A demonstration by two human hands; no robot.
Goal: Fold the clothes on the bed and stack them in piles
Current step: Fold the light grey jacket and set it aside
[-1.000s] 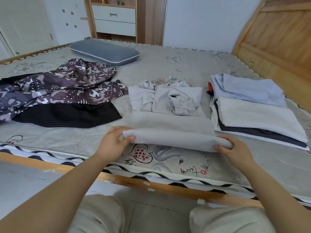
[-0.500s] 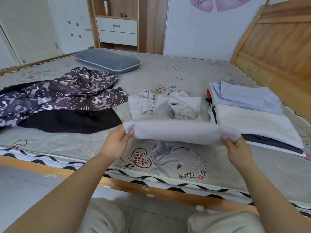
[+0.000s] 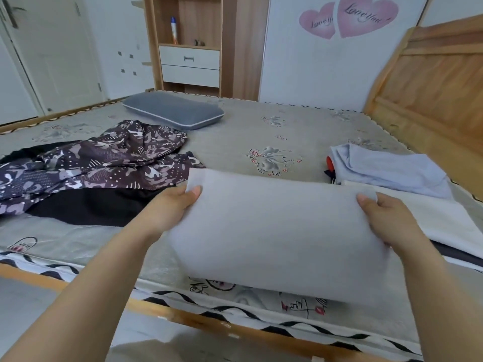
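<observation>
Pale grey folded cotton garment (image 3: 274, 231), flat on the bed (image 3: 261, 131) a sec ago, is now lifted clear w/ left hand (image 3: 170, 207) & right hand (image 3: 386, 218) each pinching a top corner, prob. bound for the folded pile (image 3: 386, 171) at right.

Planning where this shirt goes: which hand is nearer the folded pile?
Right. The right hand is beside the folded pile; the left hand holds the grey garment's far side, near the patterned garment.
</observation>
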